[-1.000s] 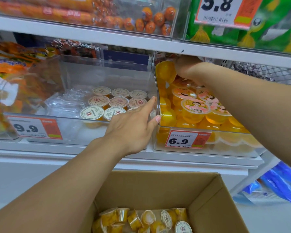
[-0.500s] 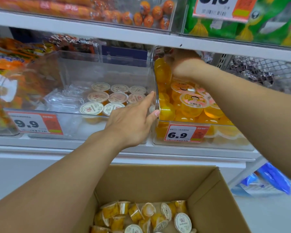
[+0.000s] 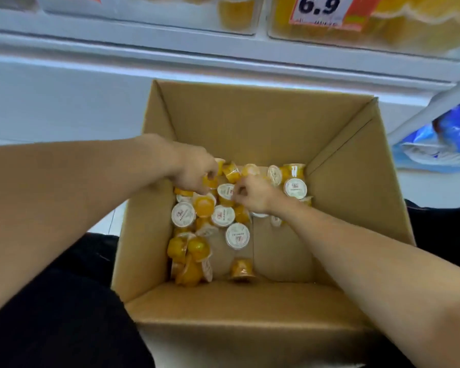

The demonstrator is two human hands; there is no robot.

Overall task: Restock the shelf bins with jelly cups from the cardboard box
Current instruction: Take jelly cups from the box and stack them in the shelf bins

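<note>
Both my hands were down in the cardboard box at frame centre: left hand pinched a jelly cup, right hand curled on another cup. Upper right, a "6.9" price tag.

Both hands down in the cardboard box

Left hand and right hand pinch jelly cups at mid-frame.

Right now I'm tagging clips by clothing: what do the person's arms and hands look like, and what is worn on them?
Both forearms are bare up to the frame edges: no sleeves, gloves, watch, bracelets or rings show on the left hand or the right hand. Nails are too blurred to judge. Dark, apparently black clothing shows below the arms.
</note>
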